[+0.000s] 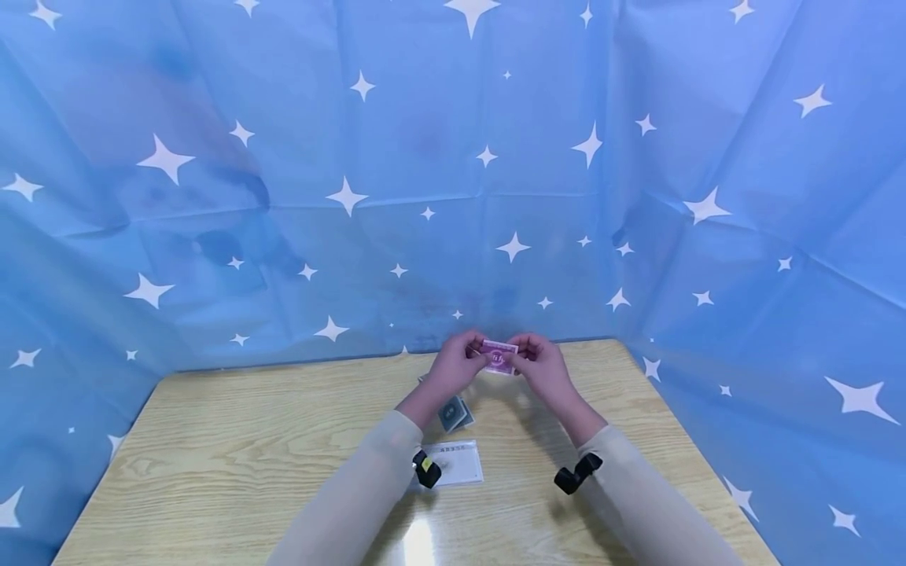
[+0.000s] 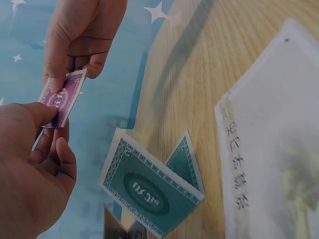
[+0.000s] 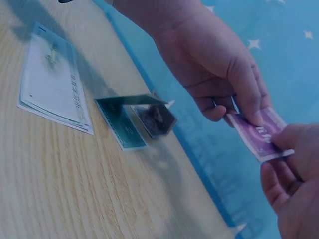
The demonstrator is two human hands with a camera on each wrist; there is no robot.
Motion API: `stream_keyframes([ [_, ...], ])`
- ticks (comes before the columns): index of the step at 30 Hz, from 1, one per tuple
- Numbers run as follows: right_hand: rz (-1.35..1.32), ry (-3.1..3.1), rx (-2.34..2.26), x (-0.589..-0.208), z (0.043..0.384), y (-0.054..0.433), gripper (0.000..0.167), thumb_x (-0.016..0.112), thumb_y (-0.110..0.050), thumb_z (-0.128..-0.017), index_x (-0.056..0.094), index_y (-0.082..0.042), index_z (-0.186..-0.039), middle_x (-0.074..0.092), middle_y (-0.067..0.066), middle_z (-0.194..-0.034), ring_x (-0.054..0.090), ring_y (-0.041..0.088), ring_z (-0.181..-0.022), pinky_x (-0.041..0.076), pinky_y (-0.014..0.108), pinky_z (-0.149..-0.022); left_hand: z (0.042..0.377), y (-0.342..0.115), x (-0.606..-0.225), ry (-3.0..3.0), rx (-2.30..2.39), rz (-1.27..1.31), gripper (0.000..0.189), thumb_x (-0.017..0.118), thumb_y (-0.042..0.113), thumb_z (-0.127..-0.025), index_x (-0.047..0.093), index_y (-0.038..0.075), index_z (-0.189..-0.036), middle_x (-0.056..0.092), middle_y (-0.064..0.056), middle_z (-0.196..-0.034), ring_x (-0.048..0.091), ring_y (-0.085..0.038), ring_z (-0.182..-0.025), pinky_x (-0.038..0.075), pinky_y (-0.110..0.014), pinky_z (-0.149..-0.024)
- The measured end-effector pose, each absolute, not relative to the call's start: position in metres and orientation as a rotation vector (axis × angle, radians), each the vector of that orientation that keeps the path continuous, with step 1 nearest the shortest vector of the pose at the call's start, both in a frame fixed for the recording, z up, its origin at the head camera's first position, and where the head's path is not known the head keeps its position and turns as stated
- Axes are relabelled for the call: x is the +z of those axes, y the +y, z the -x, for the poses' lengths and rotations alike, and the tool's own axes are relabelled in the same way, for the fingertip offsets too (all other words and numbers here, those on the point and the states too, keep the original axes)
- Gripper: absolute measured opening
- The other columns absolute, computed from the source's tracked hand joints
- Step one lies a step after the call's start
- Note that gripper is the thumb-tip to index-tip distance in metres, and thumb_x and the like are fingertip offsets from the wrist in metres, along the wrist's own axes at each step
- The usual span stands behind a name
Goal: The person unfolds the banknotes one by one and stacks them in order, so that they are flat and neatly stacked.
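Observation:
Above the far edge of the table, both hands hold a small purple printed paper note with a pale border. My left hand pinches its left end, thumb on the printed face. The right hand pinches the opposite end the same way. Below the left forearm, a folded green note stands like a tent on the table. Just beyond it is a darker folded piece, partly hidden in the left wrist view.
Nearer the body lies a small stack of white sheets with a line of printed characters and a faint greenish picture, partly behind the left sleeve in the head view. A blue star-patterned cloth hangs along the back and sides of the wooden table.

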State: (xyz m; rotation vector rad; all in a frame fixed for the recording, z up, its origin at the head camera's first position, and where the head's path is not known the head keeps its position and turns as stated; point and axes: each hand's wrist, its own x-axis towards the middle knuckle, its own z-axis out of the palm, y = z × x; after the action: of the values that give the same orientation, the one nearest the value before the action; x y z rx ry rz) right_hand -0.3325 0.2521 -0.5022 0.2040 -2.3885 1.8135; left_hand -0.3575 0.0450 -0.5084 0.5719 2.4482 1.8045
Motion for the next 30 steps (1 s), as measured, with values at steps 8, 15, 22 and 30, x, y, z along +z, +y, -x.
stream_keyframes([
  [8, -0.268, -2.399, 1.883, -0.499, 0.319, 0.238, 0.021, 0.079, -0.001, -0.099, 0.073, 0.005, -0.119, 0.072, 0.013, -0.1, 0.065, 0.017, -0.083, 0.06, 0.026, -0.072, 0.34, 0.025, -0.508, 2.388, 1.845, -0.546, 0.011, 0.076, 0.003, -0.103, 0.074, 0.008, -0.113, 0.07, -0.004, -0.101, 0.066, -0.017, -0.087, 0.056, -0.029, -0.07],
  [15, -0.326, -2.422, 1.933, -0.502, 0.303, 0.226, 0.02, 0.082, -0.006, -0.099, 0.074, 0.001, -0.115, 0.072, 0.01, -0.095, 0.066, 0.018, -0.08, 0.061, 0.031, -0.072, 0.319, 0.002, -0.507, 2.392, 1.771, -0.577, 0.008, 0.074, 0.006, -0.105, 0.073, 0.01, -0.112, 0.068, -0.002, -0.098, 0.064, -0.016, -0.085, 0.054, -0.028, -0.07],
  [22, -0.339, -2.463, 1.964, -0.504, 0.289, 0.213, 0.017, 0.082, -0.005, -0.1, 0.075, 0.0, -0.114, 0.073, 0.008, -0.093, 0.064, 0.019, -0.078, 0.06, 0.033, -0.072, 0.301, -0.019, -0.51, 2.324, 1.792, -0.632, 0.011, 0.074, 0.004, -0.104, 0.074, 0.009, -0.114, 0.068, -0.002, -0.092, 0.06, -0.016, -0.079, 0.05, -0.026, -0.066],
  [30, -0.347, -2.5, 2.0, -0.501, 0.278, 0.2, 0.016, 0.081, -0.004, -0.1, 0.075, -0.001, -0.114, 0.073, 0.006, -0.095, 0.063, 0.018, -0.081, 0.059, 0.033, -0.074, 0.285, -0.035, -0.514, 2.306, 1.793, -0.561, 0.01, 0.077, 0.009, -0.104, 0.075, 0.013, -0.113, 0.065, -0.001, -0.09, 0.054, -0.016, -0.078, 0.047, -0.025, -0.065],
])
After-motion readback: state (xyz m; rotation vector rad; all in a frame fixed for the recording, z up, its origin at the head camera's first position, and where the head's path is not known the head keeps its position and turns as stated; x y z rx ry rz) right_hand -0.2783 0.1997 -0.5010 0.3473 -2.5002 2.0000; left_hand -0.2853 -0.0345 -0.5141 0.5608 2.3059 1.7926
